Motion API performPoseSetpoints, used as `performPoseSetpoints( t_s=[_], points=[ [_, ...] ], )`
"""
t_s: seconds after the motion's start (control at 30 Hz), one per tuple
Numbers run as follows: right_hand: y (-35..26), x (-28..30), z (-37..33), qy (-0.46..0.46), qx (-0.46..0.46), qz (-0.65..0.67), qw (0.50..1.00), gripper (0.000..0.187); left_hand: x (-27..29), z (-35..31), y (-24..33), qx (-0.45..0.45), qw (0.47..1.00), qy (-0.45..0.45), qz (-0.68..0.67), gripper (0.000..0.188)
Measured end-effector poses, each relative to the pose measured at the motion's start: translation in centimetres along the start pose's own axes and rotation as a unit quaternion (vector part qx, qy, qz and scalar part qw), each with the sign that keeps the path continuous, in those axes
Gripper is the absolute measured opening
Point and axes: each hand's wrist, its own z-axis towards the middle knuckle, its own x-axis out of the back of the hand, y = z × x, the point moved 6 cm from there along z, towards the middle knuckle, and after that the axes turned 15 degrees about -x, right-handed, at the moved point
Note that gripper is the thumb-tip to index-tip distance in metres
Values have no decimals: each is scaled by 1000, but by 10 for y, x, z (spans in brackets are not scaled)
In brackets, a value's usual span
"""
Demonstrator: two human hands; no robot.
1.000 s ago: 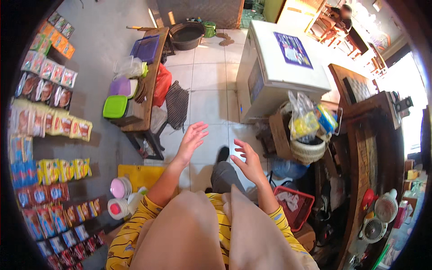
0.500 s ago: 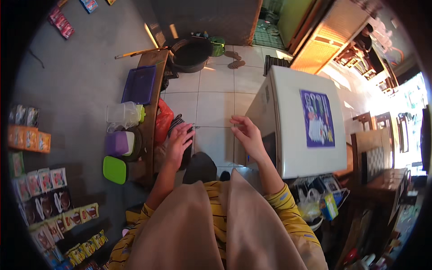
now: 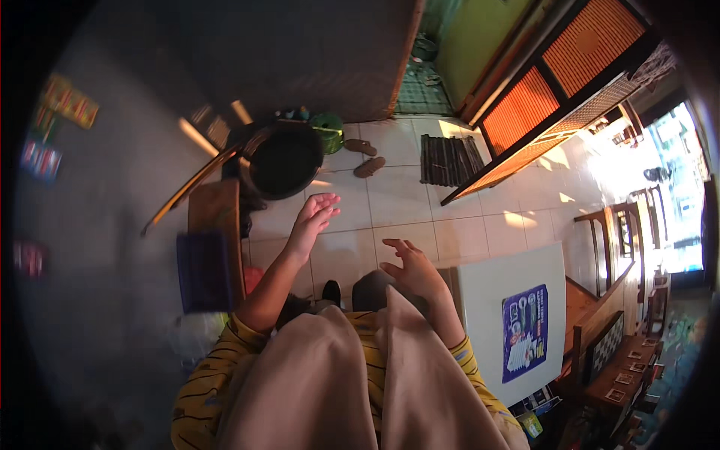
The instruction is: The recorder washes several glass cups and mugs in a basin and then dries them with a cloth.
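Observation:
Both my hands hang in the air over the tiled floor (image 3: 401, 196) and hold nothing. My left hand (image 3: 312, 225) is raised with its fingers loosely stretched, just in front of a large black basin (image 3: 283, 161). Lower and to the right, my right hand (image 3: 411, 270) has its fingers apart and slightly bent, beside the white top of a cabinet or appliance (image 3: 484, 289). A purple and white printed sheet (image 3: 525, 334) lies on that top. My feet show below, partly covered by a beige cloth (image 3: 300, 382) that hangs in front of me.
At the left stands a wooden bench (image 3: 214, 206) with a purple container (image 3: 204, 271). Brown sandals (image 3: 367, 166), a green basket (image 3: 327, 133) and a dark slatted mat (image 3: 450, 160) lie ahead. A woven orange partition (image 3: 525, 105) and wooden furniture (image 3: 630, 352) stand right.
I have moved forward along the floor, so the basin and partition are closer and the cabinet sits lower. My left hand has risen; both hands stay empty.

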Motion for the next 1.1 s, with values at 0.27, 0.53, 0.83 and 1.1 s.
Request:
performPoseSetpoints(
  t_s=[0.27,0.53,0.83,1.1],
  points=[
    [88,125,109,111,-126,129,977,45,-47,201,-37,83,992,-70,-60,30],
    [93,296,265,194,-91,159,964,39,-91,397,-34,107,992,-67,16,29],
    [77,420,451,133,-51,143,979,40,-135,633,-66,142,989,-42,-27,30],
    [65,562,588,210,-51,127,968,39,-239,872,-35,-23,971,-236,16,38]
  ],
)
